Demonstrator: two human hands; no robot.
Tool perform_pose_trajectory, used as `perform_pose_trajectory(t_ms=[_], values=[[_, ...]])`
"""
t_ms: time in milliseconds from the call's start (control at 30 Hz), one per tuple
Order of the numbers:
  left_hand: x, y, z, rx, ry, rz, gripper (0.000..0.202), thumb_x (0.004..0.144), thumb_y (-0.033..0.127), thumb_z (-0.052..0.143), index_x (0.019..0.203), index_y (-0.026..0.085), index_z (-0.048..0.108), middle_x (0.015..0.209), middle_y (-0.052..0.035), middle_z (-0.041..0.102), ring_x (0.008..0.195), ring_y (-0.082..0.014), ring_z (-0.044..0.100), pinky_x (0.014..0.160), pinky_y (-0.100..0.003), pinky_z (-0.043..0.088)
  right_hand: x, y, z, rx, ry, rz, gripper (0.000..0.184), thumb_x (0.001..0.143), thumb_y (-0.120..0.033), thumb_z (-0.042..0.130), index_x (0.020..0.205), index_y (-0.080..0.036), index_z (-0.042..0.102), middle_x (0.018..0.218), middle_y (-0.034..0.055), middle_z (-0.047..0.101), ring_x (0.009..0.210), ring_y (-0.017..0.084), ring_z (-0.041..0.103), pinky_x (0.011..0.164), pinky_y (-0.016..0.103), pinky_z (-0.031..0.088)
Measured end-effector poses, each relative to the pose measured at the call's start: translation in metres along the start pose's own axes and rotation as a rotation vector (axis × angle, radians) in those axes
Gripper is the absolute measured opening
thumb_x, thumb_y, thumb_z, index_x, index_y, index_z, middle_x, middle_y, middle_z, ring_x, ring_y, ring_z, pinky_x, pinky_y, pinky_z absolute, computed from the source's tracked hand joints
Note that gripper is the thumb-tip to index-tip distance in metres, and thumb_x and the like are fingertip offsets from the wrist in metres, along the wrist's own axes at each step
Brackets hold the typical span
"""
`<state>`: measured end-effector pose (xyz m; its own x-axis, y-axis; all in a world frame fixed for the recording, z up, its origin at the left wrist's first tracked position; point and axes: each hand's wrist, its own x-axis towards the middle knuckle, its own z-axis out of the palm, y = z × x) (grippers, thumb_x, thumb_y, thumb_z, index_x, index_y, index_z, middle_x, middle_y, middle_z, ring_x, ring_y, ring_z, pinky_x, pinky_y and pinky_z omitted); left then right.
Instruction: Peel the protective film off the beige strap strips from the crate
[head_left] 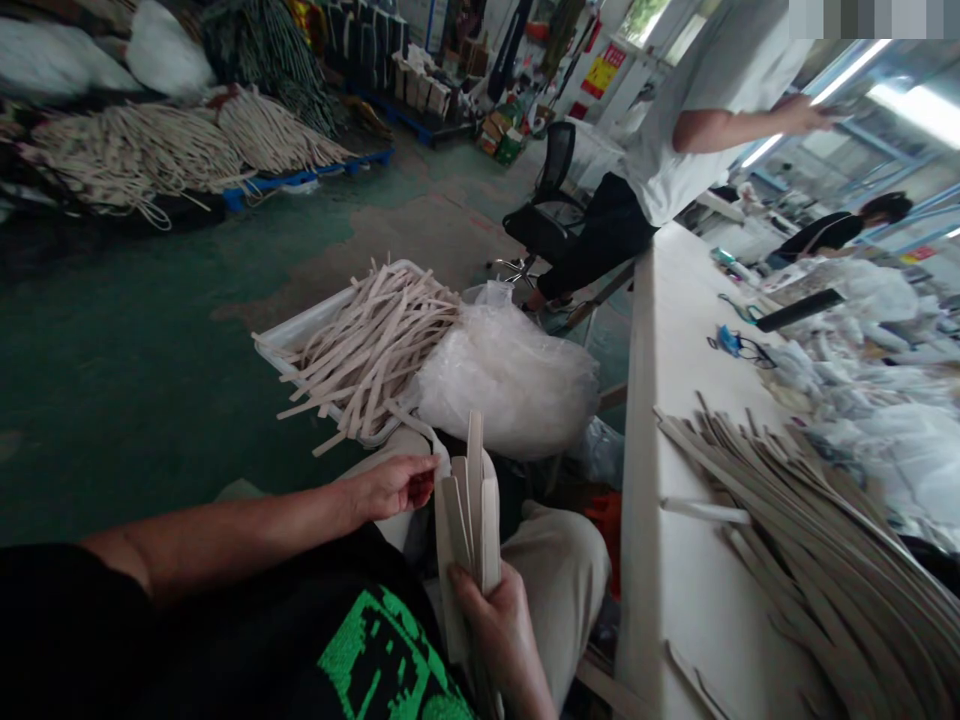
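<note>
Beside my lap, my right hand [499,610] grips a bundle of flat beige fabric strips [469,510], held roughly upright with uneven top ends. My left hand [405,485] is closed in a pinch on a single pale strip [439,450] just left of the bundle. That strip curves back toward a white tray [289,335] in front of my knees. Loose beige strips [375,345] are heaped in the tray, several hanging over its near edge. The lower end of the bundle runs out of view below my right hand.
A stuffed clear plastic bag [510,375] sits against the tray. On my right, a white table [675,340] carries long beige strips [817,540], scissors [739,308] and plastic bags. A person [675,150] stands beyond, near a black chair [544,205]. Strip piles [150,145] lie on pallets.
</note>
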<state>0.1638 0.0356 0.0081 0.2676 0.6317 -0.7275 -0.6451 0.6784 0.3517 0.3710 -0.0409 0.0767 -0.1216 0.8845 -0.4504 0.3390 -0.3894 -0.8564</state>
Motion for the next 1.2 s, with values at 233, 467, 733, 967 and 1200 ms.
perform_pose_trajectory(t_ms=[233,467,733,967,1200], values=[[-0.012,-0.027,-0.003,0.157,-0.056,0.138,0.045,0.054,0.044,0.098,0.068,0.016,0.065,0.062,0.0019,0.061,0.057,-0.0099,0.053,0.060,-0.024,0.039,-0.002,0.015,0.010,0.063,0.042,0.034,0.035,0.073,-0.045,0.073,0.074,-0.011,0.067,0.060,0.0003,0.052,0.057,0.014,0.040,0.050,0.025,0.039],[-0.039,-0.041,0.004,0.263,-0.153,0.044,0.047,0.055,0.048,0.096,0.073,0.014,0.068,0.065,0.0008,0.063,0.059,-0.0115,0.052,0.061,-0.027,0.037,0.014,0.008,0.018,0.044,0.093,-0.008,0.033,0.071,-0.044,0.070,0.070,-0.013,0.063,0.061,0.0009,0.051,0.058,0.014,0.040,0.050,0.025,0.036],[-0.034,-0.029,0.001,0.116,-0.126,-0.029,0.045,0.056,0.045,0.096,0.076,0.016,0.069,0.070,0.0004,0.066,0.062,-0.0124,0.057,0.064,-0.026,0.040,0.010,0.003,0.013,0.046,0.040,-0.003,0.032,0.072,-0.045,0.069,0.069,-0.015,0.060,0.059,-0.0013,0.047,0.057,0.013,0.035,0.050,0.025,0.034],[-0.030,-0.036,0.003,0.147,-0.128,-0.011,0.044,0.058,0.039,0.097,0.080,0.012,0.070,0.070,0.0004,0.067,0.061,-0.0116,0.058,0.065,-0.026,0.042,0.021,0.000,0.020,0.069,0.097,-0.036,0.031,0.071,-0.043,0.070,0.071,-0.013,0.063,0.061,0.0003,0.053,0.059,0.014,0.041,0.052,0.026,0.036],[-0.050,-0.022,0.008,0.061,-0.148,-0.092,0.037,0.062,0.031,0.097,0.078,0.012,0.069,0.064,0.0017,0.063,0.053,-0.0096,0.056,0.056,-0.023,0.043,0.042,-0.002,0.001,0.358,0.157,-0.030,0.037,0.073,-0.048,0.076,0.075,-0.011,0.074,0.049,-0.0010,0.054,0.046,0.010,0.041,0.046,0.023,0.033]])
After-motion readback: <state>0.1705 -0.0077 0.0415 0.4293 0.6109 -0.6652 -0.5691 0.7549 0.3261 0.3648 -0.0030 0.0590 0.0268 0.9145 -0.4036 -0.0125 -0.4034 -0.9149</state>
